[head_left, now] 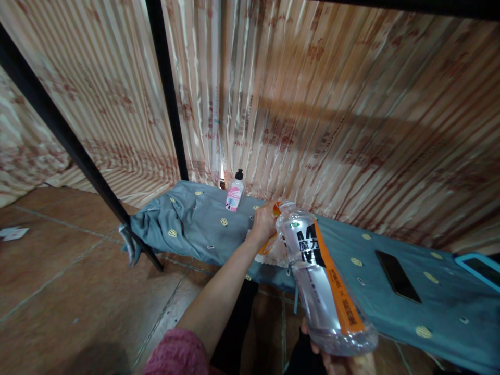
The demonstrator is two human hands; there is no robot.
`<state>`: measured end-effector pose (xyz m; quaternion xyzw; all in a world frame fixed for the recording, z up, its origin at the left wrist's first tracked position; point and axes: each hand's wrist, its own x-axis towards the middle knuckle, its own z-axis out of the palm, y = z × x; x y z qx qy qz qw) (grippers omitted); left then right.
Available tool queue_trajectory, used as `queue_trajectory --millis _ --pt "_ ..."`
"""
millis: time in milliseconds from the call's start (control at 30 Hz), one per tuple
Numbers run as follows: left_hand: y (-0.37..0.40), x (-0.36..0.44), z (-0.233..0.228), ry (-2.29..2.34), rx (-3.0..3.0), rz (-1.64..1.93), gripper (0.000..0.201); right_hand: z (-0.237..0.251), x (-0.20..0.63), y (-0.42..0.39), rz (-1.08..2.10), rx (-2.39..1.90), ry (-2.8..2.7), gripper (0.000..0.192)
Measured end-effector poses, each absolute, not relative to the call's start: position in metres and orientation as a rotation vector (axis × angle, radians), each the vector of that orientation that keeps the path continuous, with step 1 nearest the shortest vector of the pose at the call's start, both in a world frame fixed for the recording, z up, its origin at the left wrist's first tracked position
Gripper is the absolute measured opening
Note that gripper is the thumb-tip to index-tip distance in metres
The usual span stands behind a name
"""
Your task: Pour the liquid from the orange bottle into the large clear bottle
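My left hand [264, 223] is closed around an orange, cup-like thing [277, 208], whose rim shows above the fingers, right beside the bottle's mouth. The hand hides most of it, so its full shape is unclear. A large clear plastic bottle [316, 281] with a silver and orange label leans over the bench, its uncapped-looking neck pointing away from me. Under its base my right hand [344, 362] grips it, partly hidden by the bottle. Below my left hand lies something whitish with a scalloped edge [275, 258] on the blue-grey cloth.
A small bottle with a pink label and black cap [235, 192] stands on the cloth-covered bench [203, 229]. To the right lie a dark phone [397, 276] and a blue-framed device [478, 268]. Black poles [167, 88] and a striped curtain [312, 130] enclose the bench.
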<state>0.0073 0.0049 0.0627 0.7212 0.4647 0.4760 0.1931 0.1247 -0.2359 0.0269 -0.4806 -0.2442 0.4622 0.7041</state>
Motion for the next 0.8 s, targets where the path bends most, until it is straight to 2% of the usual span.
queue_trajectory --millis 100,267,433,700,800 --pt "0.0049 0.0074 0.0629 1.290 2.024 1.342 0.021 0.0265 0.1245 -0.2367 1.057 -1.046 -0.507 0.069" --pt "0.0049 0.0078 0.0635 1.297 2.029 1.327 0.020 0.0254 0.1259 -0.2371 1.115 -1.018 -0.494 0.063" --pt "0.0053 0.0078 0.0630 1.309 2.027 1.313 0.021 0.0251 0.1266 -0.2367 1.075 -1.048 -0.543 0.067" --pt "0.0061 0.0080 0.0606 1.292 2.010 1.345 0.023 0.0272 0.1239 -0.2371 1.082 -1.004 -0.508 0.054" --pt "0.0059 0.0081 0.0608 1.282 2.008 1.353 0.023 0.0257 0.1246 -0.2370 1.091 -1.004 -0.489 0.057"
